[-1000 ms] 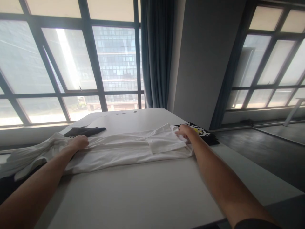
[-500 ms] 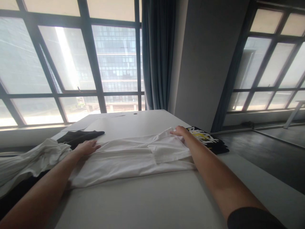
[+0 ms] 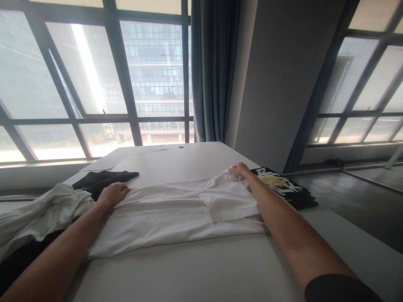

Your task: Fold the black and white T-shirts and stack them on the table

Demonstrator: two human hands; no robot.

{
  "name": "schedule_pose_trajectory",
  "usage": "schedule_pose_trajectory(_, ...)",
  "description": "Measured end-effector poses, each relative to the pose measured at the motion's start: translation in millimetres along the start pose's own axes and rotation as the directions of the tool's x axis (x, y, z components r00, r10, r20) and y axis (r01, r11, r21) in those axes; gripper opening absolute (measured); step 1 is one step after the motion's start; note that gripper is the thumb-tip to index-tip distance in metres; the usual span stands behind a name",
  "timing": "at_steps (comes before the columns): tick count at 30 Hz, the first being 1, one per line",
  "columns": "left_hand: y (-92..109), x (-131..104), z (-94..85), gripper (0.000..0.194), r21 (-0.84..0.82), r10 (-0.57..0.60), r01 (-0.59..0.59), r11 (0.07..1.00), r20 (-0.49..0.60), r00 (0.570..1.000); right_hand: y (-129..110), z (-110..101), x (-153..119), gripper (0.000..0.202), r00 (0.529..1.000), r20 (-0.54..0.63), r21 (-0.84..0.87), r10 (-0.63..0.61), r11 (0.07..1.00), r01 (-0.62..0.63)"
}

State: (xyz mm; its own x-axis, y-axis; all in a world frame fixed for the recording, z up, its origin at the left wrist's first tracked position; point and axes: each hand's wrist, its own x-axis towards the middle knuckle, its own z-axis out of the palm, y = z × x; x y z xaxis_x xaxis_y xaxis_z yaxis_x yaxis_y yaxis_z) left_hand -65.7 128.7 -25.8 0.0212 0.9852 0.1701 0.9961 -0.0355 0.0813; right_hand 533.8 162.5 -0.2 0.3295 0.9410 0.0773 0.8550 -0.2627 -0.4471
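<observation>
A white T-shirt (image 3: 170,214) lies across the table in a long folded strip, with what looks like a sleeve turned over at its right part. At its far left corner, my left hand (image 3: 115,193) has its fingers closed on the edge of the cloth. My right hand (image 3: 239,171) pinches the far right edge, where the fabric bunches and rises a little. Part of the shirt's right end is hidden behind my right forearm.
The white table (image 3: 176,272) extends toward the windows. Crumpled white clothing (image 3: 47,214) and a dark garment (image 3: 103,182) lie at the left. Black printed clothing (image 3: 283,188) is stacked on the right. A blue-grey curtain (image 3: 210,75) hangs behind.
The fingers of my left hand, spread a little before, have drawn together on the cloth. My right hand keeps its pinch. The view has shifted slightly.
</observation>
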Motion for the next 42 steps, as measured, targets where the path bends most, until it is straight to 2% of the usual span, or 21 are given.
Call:
schedule_pose_trajectory(4, 8.0, -9.6, -5.1, 0.044, 0.036, -0.122, 0.123, 0.992, -0.023, 0.992, 12.4, -9.0, -4.0, 0.02, 0.997, -0.081, -0.11, -0.006, 0.994, -0.003)
schedule_pose_trajectory(7, 7.6, -10.0, -4.7, 0.044, 0.029, -0.151, 0.152, 0.988, -0.024, 0.988, 27.9, -9.3, -10.9, 0.015, 1.0, 0.007, -0.067, -0.018, 0.998, 0.019)
schedule_pose_trajectory(10, -0.6, -4.4, -4.0, 0.045, 0.033, -0.128, 0.127, 0.991, 0.009, 0.992, 37.2, -10.1, -14.9, 0.025, 0.997, 0.055, 0.121, -0.055, 0.991, 0.048)
schedule_pose_trajectory(12, -8.8, 0.2, -5.4, 0.043, 0.014, -0.076, 0.076, 0.997, 0.042, 0.996, 36.5, -14.2, -13.5, 0.035, 0.996, 0.033, 0.191, -0.088, 0.978, 0.08)
schedule_pose_trajectory(17, -24.0, 6.1, -13.4, 0.033, 0.022, 0.011, -0.011, 1.0, 0.026, 1.0, 18.7, -32.9, -0.4, 0.039, 0.982, -0.042, 0.151, -0.183, 0.971, 0.187)
schedule_pose_trajectory(19, -26.7, 7.4, -16.1, 0.034, 0.019, 0.026, -0.026, 0.999, 0.003, 1.0, 11.8, -41.5, 5.2, 0.041, 0.981, 0.01, 0.133, -0.193, 0.973, 0.19)
schedule_pose_trajectory(21, -30.4, 10.3, -18.9, 0.034, -0.013, 0.038, -0.038, 0.999, -0.014, 0.999, 8.5, -51.7, 10.8, 0.049, 0.979, 0.123, 0.14, -0.165, 0.979, 0.147)
schedule_pose_trajectory(24, -39.7, 19.5, -26.1, 0.033, -0.084, 0.058, -0.061, 0.995, -0.039, 0.998, 10.0, -70.3, 22.1, 0.055, 0.951, 0.288, 0.137, -0.11, 0.988, 0.073)
schedule_pose_trajectory(27, -47.8, 32.0, -38.0, 0.03, -0.114, 0.069, -0.073, 0.991, -0.042, 0.997, 10.2, -87.2, 39.5, 0.043, 0.942, 0.314, 0.064, -0.12, 0.992, 0.105)
schedule_pose_trajectory(29, -48.5, 39.3, -46.1, 0.027, -0.099, 0.045, -0.049, 0.994, -0.042, 0.998, 2.3, -91.9, 53.0, 0.035, 0.956, 0.253, 0.006, -0.15, 0.988, 0.154)
schedule_pose_trajectory(30, -47.5, 41.9, -49.2, 0.026, -0.085, 0.028, -0.032, 0.996, -0.042, 0.999, -5.2, -91.1, 59.3, 0.033, 0.969, 0.184, -0.023, -0.164, 0.985, 0.171)
schedule_pose_trajectory(32, -44.3, 44.1, -52.3, 0.028, -0.057, 0.007, -0.009, 0.998, -0.038, 0.999, -26.5, -82.1, 68.7, 0.031, 0.982, -0.025, -0.072, -0.189, 0.98, 0.187)
schedule_pose_trajectory(34, -42.2, 42.1, -50.0, 0.032, -0.026, -0.009, 0.008, 1.0, -0.015, 1.0, -52.7, -64.0, 71.1, 0.036, 0.947, -0.249, -0.078, -0.205, 0.978, 0.191)
schedule_pose_trajectory(35, -42.1, 39.6, -47.1, 0.033, -0.011, -0.021, 0.021, 1.0, -0.002, 1.0, -65.8, -52.5, 68.9, 0.044, 0.928, -0.292, -0.069, -0.231, 0.973, 0.22)
schedule_pose_trajectory(36, -42.8, 36.5, -43.2, 0.033, 0.001, -0.036, 0.036, 0.999, 0.011, 0.999, -78.0, -40.2, 64.4, 0.053, 0.922, -0.291, -0.068, -0.254, 0.967, 0.245)
schedule_pose_trajectory(38, -45.9, 29.3, -34.5, 0.032, 0.016, -0.074, 0.073, 0.997, 0.038, 0.997, -97.3, -15.8, 48.8, 0.071, 0.932, -0.214, -0.109, -0.294, 0.955, 0.277)
schedule_pose_trajectory(40, -49.3, 22.3, -27.0, 0.031, 0.022, -0.097, 0.095, 0.995, 0.064, 0.993, -109.0, 4.9, 26.5, 0.072, 0.943, -0.014, -0.182, -0.332, 0.928, 0.324)
schedule_pose_trajectory(42, -51.0, 17.1, -22.8, 0.03, 0.029, -0.105, 0.103, 0.994, 0.084, 0.991, -113.9, 20.2, 1.9, 0.06, 0.921, 0.2, -0.276, -0.334, 0.883, 0.38)
